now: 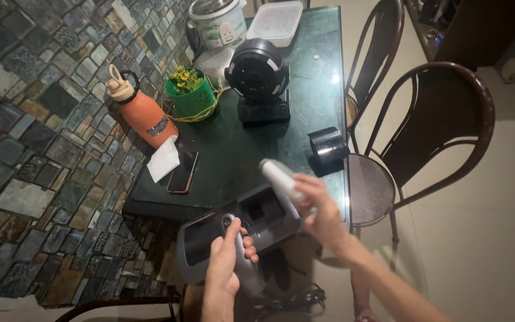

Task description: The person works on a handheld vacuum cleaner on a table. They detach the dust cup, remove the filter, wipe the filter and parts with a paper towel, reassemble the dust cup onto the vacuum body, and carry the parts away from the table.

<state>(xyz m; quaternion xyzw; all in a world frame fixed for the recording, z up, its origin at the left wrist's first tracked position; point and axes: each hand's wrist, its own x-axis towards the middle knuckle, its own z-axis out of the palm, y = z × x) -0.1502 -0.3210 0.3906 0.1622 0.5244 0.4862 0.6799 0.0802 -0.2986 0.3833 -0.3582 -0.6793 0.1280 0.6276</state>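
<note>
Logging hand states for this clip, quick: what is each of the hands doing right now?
Left hand: closed on the handle of the dark grey appliance.
Right hand: closed on a light grey cylindrical part, blurred.

A wall of rough multicoloured stone blocks [37, 119] in grey, brown and blue-green fills the left side. Against it stands a dark green polished stone table [311, 89] catching a bright glint of overhead light. Two dark brown curved metal chairs [442, 119] stand just beside its right edge on a pale beige tiled floor [484, 250].
</note>
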